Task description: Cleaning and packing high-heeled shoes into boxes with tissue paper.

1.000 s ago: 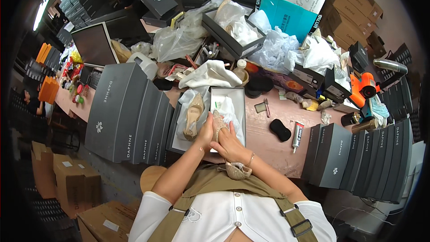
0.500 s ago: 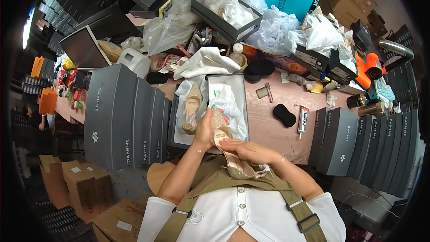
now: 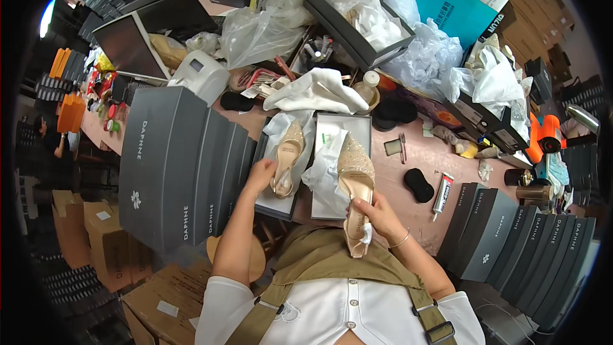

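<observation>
My right hand (image 3: 378, 214) is closed round the middle of a beige pump (image 3: 356, 176) studded with small shiny beads, its pointed toe aimed away from me. White wrapping shows near its heel. The matching pump (image 3: 288, 156) lies on white tissue in the left half of an open grey shoe box (image 3: 276, 207). At that pump's left side my left hand (image 3: 260, 176) has its fingers curled against the edge. White tissue (image 3: 322, 172) lies in the box's right half (image 3: 364, 128), partly hidden behind the held pump.
Grey shoe boxes stand in rows at left (image 3: 163, 166) and right (image 3: 491, 230). On the pink table are a glue tube (image 3: 442, 195), a black oval pad (image 3: 418, 185), a small brush (image 3: 403, 148) and a white cloth (image 3: 316, 92). Opened boxes with plastic and tissue fill the back.
My left hand has let go of the first pump and moved left to the one in the box. My right hand now holds the first pump, lifted and turned more upright in view.
</observation>
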`<state>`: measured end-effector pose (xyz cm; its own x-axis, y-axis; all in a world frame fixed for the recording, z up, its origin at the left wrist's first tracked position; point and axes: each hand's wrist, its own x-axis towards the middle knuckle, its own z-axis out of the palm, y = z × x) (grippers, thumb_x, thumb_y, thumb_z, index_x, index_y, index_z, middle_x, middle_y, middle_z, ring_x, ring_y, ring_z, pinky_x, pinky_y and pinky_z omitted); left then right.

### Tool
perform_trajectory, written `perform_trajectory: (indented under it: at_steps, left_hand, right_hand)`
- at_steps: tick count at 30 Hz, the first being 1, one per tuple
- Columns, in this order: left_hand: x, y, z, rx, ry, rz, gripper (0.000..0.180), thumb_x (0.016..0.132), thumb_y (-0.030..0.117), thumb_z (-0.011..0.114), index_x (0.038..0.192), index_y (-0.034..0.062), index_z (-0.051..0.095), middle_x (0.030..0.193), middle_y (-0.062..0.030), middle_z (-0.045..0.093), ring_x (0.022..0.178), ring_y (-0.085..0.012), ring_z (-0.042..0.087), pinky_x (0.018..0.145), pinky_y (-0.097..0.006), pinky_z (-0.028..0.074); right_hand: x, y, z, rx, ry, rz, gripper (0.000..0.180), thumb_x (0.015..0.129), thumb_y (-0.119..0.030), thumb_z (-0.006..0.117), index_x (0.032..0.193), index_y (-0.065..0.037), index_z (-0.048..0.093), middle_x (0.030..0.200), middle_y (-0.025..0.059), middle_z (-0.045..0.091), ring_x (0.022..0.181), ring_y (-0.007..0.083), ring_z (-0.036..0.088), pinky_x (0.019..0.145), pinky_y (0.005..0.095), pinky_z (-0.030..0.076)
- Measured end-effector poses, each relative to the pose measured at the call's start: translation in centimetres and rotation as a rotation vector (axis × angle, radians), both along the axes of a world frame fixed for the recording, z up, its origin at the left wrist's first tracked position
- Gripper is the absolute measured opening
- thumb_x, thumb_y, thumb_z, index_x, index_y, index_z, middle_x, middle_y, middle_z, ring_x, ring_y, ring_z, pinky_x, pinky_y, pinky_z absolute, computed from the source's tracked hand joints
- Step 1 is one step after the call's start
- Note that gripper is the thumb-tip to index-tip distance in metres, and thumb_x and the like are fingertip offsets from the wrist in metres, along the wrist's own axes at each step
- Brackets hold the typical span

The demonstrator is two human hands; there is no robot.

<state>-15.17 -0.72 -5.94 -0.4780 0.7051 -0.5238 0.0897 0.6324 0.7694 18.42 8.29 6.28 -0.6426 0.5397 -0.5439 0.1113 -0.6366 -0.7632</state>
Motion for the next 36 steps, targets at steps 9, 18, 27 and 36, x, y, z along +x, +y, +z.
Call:
perform_trajectory:
  at_steps: [9,18,27,36]
  left_hand:
    - [4.3,-0.2,1.2,0.069,-0.482,0.238,0.021,0.092,0.022,0.052,0.101,0.0037,0.057,0.086,-0.0047,0.063,0.072,-0.0109,0.061,0.064,-0.025,0.049]
    - [8.8,-1.0,11.2,0.239,-0.802,0.03,0.033,0.092,0.016,0.059,0.119,-0.0005,0.049,0.102,-0.0041,0.06,0.086,-0.0091,0.058,0.076,-0.024,0.047]
    - [12.5,0.1,12.8,0.211,-0.822,-0.216,0.039,0.091,0.016,0.059,0.124,-0.0005,0.047,0.11,-0.0028,0.059,0.093,-0.0066,0.056,0.081,-0.022,0.046]
    - [12.6,0.0,12.7,0.104,-0.818,-0.216,0.036,0.091,0.017,0.059,0.122,0.0005,0.05,0.105,-0.0014,0.06,0.089,-0.0056,0.056,0.077,-0.022,0.046]
  right_hand:
    - [-1.1,1.6,-2.3,0.097,-0.022,-0.009,0.033,0.092,-0.016,0.058,0.119,0.0,0.048,0.094,0.0058,0.062,0.084,0.0128,0.061,0.076,0.0284,0.051]
    - [2.0,3.4,0.4,-0.139,-0.001,0.028,0.034,0.094,-0.028,0.054,0.113,0.0,0.054,0.088,0.0086,0.065,0.076,0.015,0.064,0.069,0.028,0.053]
    - [6.1,2.3,0.3,-0.275,0.069,0.0,0.033,0.09,-0.03,0.057,0.104,0.0,0.06,0.085,0.0096,0.066,0.071,0.0143,0.065,0.063,0.027,0.054]
    - [6.8,2.0,-0.5,-0.272,0.048,0.054,0.032,0.092,-0.029,0.055,0.1,0.002,0.06,0.08,0.0086,0.066,0.069,0.0134,0.064,0.064,0.0239,0.052]
